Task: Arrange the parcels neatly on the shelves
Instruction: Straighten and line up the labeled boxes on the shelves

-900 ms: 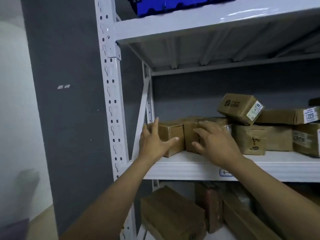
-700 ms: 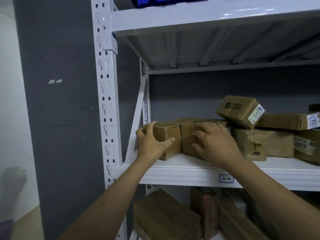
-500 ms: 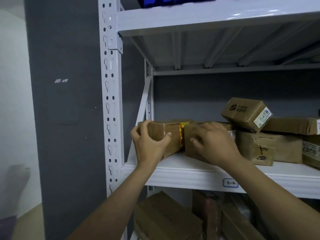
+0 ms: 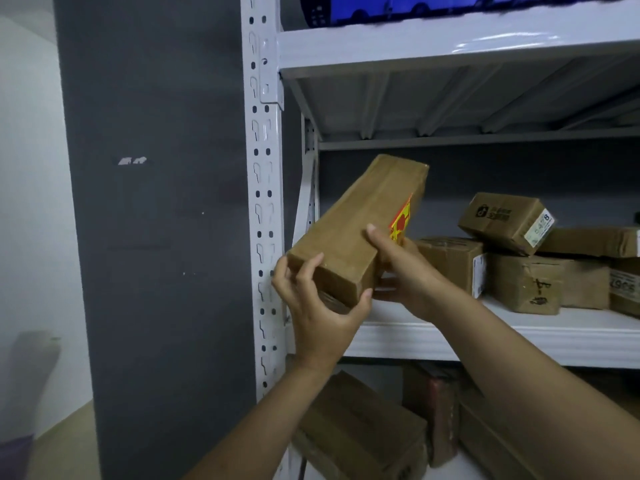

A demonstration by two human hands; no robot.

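Item: long parcel [image 4: 360, 230], tilted, held above the shelf [image 4: 502, 341]; left hand [image 4: 318, 306] fingers curled round its near end; right hand [image 4: 405, 271] gripping its side, seemingly from beneath; other parcels [image 4: 519, 282], right of the fingers, lie jumbled; arranging judged barely begun.

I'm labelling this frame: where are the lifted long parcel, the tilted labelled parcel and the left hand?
lifted long parcel [image 4: 353, 230], head view, broad top face.
tilted labelled parcel [image 4: 498, 214], head view, printed face.
left hand [image 4: 320, 311], head view, back of hand.

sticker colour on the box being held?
Red and yellow, on the side of the box; head view shows it best.
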